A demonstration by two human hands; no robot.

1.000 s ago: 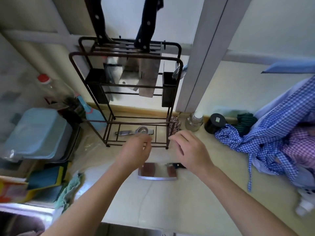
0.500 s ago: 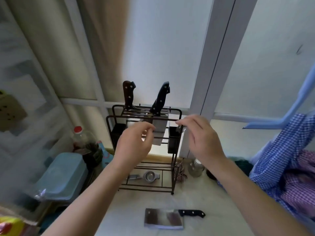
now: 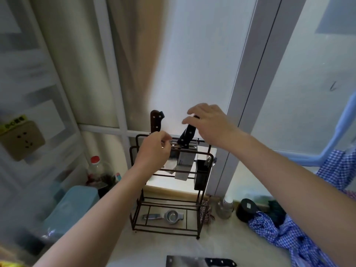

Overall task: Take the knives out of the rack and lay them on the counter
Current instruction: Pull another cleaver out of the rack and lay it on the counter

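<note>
Your right hand [image 3: 209, 125] reached over the black riveted handle [image 3: 187, 134] of a cleaver standing in the dark wire rack [image 3: 169, 189], fingers spread and not yet closed on it. Your left hand [image 3: 154, 149] hovered loosely curled at the rack's top rail, beside the brown-handled knife [image 3: 156, 121]. A steel cleaver [image 3: 200, 262] lay on the pale tabletop [image 3: 221, 245].

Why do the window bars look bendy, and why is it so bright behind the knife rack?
Head view: the wide lens curves the window frame; daylight through the frosted pane glares behind the rack; the left edge near the wall socket looks soft.
</note>
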